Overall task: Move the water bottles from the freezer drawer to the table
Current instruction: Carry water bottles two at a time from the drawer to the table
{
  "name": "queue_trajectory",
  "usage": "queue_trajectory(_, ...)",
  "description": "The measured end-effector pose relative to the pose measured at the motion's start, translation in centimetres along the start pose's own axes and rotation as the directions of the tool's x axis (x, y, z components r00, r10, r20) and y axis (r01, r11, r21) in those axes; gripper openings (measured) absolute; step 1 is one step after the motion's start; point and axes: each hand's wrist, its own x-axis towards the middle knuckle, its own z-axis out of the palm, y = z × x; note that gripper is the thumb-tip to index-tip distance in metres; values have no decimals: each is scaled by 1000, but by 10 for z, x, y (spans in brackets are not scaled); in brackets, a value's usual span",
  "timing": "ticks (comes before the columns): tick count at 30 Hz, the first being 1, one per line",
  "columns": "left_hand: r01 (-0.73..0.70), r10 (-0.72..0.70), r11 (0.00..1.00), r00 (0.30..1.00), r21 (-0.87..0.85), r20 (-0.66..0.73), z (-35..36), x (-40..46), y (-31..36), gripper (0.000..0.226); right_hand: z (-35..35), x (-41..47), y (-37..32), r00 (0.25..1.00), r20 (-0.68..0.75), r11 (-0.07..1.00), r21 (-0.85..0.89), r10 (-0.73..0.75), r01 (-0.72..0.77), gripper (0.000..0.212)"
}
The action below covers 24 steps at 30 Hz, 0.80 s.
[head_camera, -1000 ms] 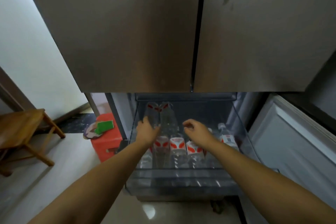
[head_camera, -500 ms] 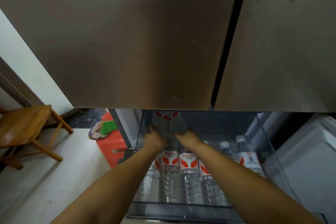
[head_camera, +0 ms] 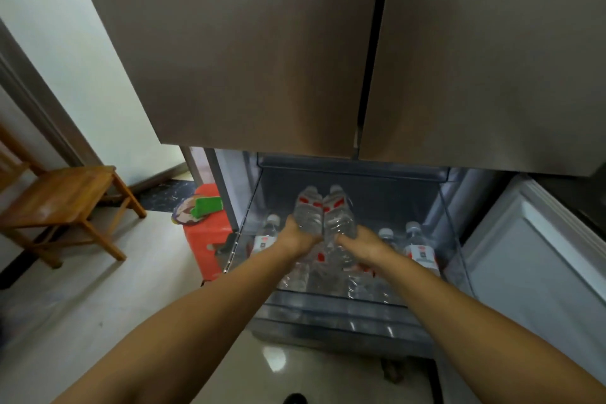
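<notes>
Hands come first. My left hand [head_camera: 296,234] is curled around the bottom of one bottle [head_camera: 308,211], and my right hand [head_camera: 359,244] is curled around the bottom of a second bottle [head_camera: 339,213]. Both bottles are lifted above the freezer drawer [head_camera: 344,311], side by side and touching, with their caps pointing away from me.

I think the bottles could slip. I hold each one only at its low end, and cold plastic may be wet or frosty. If one slides out, it would fall back on the other bottles [head_camera: 421,248] lying in the drawer, or down on the floor [head_camera: 98,305].

The two bottles press on each other. If I pull my hands apart too fast, one could twist in my grip.

Just above them hang the big fridge doors [head_camera: 262,59]. If I lift too high, the caps could bump the bottom edge.

The drawer sticks out in front of me. I could knock my legs on it when I turn away. A red stool [head_camera: 205,239] stands close on the left, and a wooden chair [head_camera: 65,200] stands farther left. I cannot see any table, so I will have to turn and look for it while my hands are full.
</notes>
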Motion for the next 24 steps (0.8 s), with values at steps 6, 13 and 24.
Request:
queue_trajectory(6,-95,30,967,963,237,266,25,-30,-9,88,-31,-46,22,994,88,997,-35,66,-63,21)
queue_trajectory(13,-26,-121,927,923,374,364,16,-25,-2,71,-45,-41,34,920,320,951,-275,227,-139,59)
queue_trajectory(24,233,-233,972,939,29,253,24,21,3,50,-21,6,31,965,2,964,30,264,-264,76)
